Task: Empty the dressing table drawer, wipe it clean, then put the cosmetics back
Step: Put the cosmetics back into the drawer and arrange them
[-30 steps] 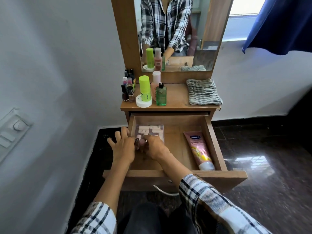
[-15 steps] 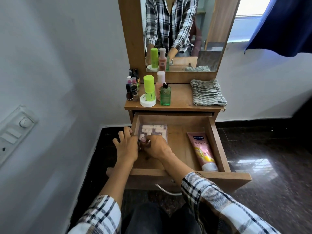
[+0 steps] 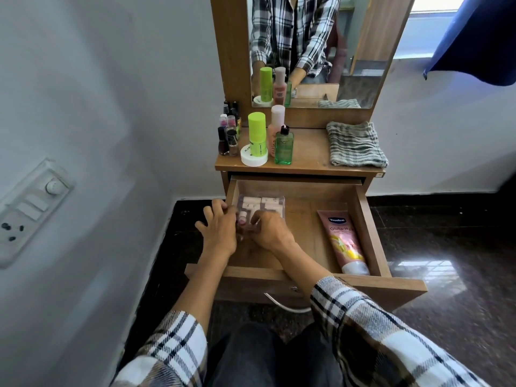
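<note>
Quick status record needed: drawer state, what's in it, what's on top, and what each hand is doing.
drawer: drawer pulled open
in drawer, left: clear packet of small pale items, with small bottles at its near edge
in drawer, right: pink Vaseline tube lying flat along the right wall
tabletop: nail polish bottles, lime-green bottle, pink bottle, green bottle, folded checked cloth
left hand: left hand at the drawer's left wall, fingers on the small bottles
right hand: right hand curled round the small bottles
</note>
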{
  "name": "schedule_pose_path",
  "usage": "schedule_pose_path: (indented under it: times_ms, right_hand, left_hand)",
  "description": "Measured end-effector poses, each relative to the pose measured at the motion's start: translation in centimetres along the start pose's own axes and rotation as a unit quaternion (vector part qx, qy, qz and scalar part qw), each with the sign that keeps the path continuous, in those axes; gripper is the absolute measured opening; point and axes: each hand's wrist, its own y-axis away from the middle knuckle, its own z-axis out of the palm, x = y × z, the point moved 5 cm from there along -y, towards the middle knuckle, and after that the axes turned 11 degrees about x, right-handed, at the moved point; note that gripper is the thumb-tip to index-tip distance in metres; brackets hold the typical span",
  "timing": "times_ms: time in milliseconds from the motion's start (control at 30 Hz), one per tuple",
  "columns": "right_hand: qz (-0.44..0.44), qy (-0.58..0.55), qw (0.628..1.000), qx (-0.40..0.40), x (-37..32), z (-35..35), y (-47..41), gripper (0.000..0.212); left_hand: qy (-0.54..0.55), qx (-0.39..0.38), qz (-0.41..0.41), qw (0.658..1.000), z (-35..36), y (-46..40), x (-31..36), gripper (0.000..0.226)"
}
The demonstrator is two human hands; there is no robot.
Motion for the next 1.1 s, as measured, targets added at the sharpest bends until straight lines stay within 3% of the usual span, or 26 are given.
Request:
schedule_pose_path:
  times_ms: [133,267,333,400,500,733,1100]
  right_hand:
    - [-0.004,-0.031,0.997,0.064,0.0,-1.1,0.2,0.025]
    - [-0.100,-0.072,0.974,0.189,-2.5,-3.7,0.4,0.032]
    - [-0.145,-0.092,0.960,0.220,-5.0,-4.8,0.0,0.038]
    - [-0.170,-0.095,0.953,0.234,-7.7,-5.4,-1.2,0.043]
    - [-0.172,-0.078,0.955,0.230,-10.8,-5.9,-3.8,0.057]
    - [-0.130,0.012,0.965,0.226,-11.9,-5.3,-8.2,0.063]
    - [-0.098,0.046,0.960,0.257,-10.8,-3.9,-9.9,0.050]
  left_hand:
    - [0.056,-0.010,-0.023,0.998,-0.5,0.2,-0.3,0.073]
    - [0.196,-0.077,-0.103,0.972,-1.4,-0.5,-2.3,0.086]
    - [0.240,-0.043,-0.140,0.960,-2.6,-2.1,-3.1,0.078]
    - [0.275,0.045,-0.160,0.947,-4.4,-4.3,-3.5,0.062]
    - [0.319,0.113,-0.148,0.929,-6.6,-7.9,-2.6,0.047]
    - [0.315,0.112,-0.134,0.933,-5.9,-13.7,-0.6,0.052]
    - [0.327,0.138,-0.126,0.927,-3.4,-15.5,-0.9,0.024]
